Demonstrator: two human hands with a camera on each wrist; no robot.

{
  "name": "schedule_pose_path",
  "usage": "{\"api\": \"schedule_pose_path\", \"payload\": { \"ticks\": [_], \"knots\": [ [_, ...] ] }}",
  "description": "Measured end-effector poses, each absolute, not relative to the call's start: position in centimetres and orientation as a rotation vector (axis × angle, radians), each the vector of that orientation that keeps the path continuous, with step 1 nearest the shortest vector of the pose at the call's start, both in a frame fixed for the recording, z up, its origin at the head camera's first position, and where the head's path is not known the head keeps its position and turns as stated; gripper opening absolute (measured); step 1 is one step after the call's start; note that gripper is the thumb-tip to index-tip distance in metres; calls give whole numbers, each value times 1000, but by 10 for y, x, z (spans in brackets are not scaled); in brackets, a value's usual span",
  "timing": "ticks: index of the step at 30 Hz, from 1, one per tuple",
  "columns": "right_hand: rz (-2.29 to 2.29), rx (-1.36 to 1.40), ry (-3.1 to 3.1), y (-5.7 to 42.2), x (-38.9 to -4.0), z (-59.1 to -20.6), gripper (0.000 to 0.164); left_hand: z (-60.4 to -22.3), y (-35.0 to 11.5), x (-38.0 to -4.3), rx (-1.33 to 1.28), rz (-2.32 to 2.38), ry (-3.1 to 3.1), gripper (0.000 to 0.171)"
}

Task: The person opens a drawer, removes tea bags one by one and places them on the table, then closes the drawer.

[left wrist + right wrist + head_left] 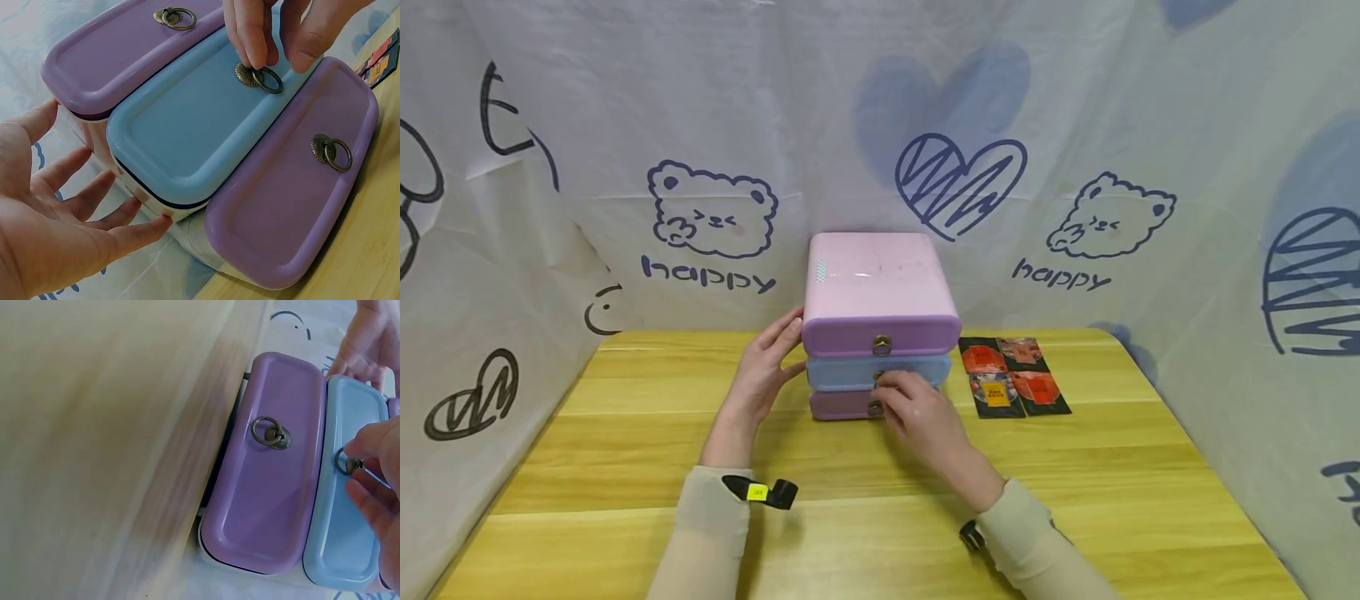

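Note:
A small three-drawer cabinet with a pale pink top (880, 271) stands on the wooden table. Its top drawer (131, 59) is purple, the middle drawer (187, 125) light blue and the bottom drawer (272, 494) purple, each with a bronze ring pull. My right hand (925, 417) is at the blue drawer's ring pull (269, 80). Its thumb and fingertips lie around the ring, with a gap between them. My left hand (763, 367) rests its spread fingertips (156, 228) against the cabinet's left side.
Several black-and-red printed packets (1018, 379) lie in a block on the table (1150, 492), right of the cabinet. A white cloth (820, 108) with bear and heart drawings hangs close behind the cabinet and along both sides.

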State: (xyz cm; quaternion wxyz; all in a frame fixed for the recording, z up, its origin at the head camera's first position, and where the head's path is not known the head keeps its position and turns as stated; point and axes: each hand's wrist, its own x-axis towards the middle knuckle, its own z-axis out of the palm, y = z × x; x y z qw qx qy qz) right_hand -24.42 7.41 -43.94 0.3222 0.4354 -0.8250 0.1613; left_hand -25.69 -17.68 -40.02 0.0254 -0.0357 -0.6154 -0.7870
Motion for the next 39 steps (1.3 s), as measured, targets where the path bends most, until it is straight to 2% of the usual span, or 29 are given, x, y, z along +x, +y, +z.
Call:
{"api": "schedule_pose_path", "payload": {
  "ticks": [15, 26, 39],
  "knots": [
    [48, 1368, -2255, 64, -236, -449, 24, -399, -177, -257, -119, -2430, -1907, 53],
    [-275, 1298, -2213, 57, -241, -461, 15, -400, -177, -257, -110, -2429, -1905, 53],
    [-441, 1254, -2213, 52, -244, -462, 8, -401, -178, -257, -130, -2419, -1906, 53]
  ]
}}
